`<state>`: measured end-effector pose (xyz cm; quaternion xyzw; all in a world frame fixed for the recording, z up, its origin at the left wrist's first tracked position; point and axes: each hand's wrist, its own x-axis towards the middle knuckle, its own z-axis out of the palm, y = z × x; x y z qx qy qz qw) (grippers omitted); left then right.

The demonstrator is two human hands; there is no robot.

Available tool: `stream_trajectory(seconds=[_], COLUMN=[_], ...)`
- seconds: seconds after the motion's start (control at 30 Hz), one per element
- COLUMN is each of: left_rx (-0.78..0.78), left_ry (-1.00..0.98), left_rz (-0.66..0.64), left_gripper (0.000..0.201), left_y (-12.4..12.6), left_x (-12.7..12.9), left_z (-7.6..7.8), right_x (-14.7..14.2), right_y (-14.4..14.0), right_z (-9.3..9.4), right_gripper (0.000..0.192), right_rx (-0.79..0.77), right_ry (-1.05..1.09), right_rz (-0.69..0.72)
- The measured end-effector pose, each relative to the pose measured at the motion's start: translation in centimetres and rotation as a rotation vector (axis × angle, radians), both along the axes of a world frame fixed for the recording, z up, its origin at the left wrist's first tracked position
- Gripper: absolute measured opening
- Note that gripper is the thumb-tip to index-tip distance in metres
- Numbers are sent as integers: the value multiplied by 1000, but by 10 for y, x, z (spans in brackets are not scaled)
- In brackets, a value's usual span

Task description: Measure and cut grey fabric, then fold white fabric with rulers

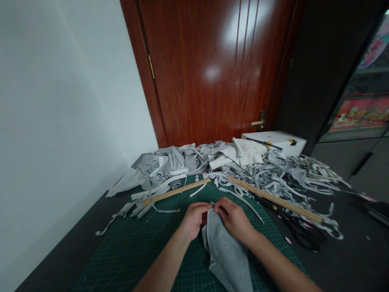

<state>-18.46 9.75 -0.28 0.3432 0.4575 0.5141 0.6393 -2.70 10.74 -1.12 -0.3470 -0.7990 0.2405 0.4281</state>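
A piece of grey fabric hangs from my two hands over the green cutting mat. My left hand pinches its upper corner with thumb and forefinger. Close beside it, my right hand is closed on the same top edge from the other side. The fabric looks folded or doubled, and its lower end runs out of view at the bottom. Just what lies between the fingertips is too small to make out.
Grey and white fabric scraps are heaped along the back. Two wooden rulers, one left and one right, lie on the mat, with black scissors beside the right one. A white box stands behind, before a wooden door.
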Motion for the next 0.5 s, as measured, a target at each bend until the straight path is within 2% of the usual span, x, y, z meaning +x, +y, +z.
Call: stream_trajectory(seconds=[0.13,0.23,0.33,0.5], left_rx=[252,387,449,522], left_ry=[222,401,504,538], left_rz=[5,20,6,-43], left_gripper=[22,22,22,22], left_y=[-1,0,2,1], left_x=[2,2,1,1], left_z=[0,-2,-3,-2], right_x=[-2,-1,-2,-3], right_y=[2,3,2,0], right_z=[2,3,4,3], right_gripper=[11,13,11,6], right_rx=[-133,-182,-198,-186], right_ry=[137,171,170,162], right_rz=[-28,-30,-38,-87])
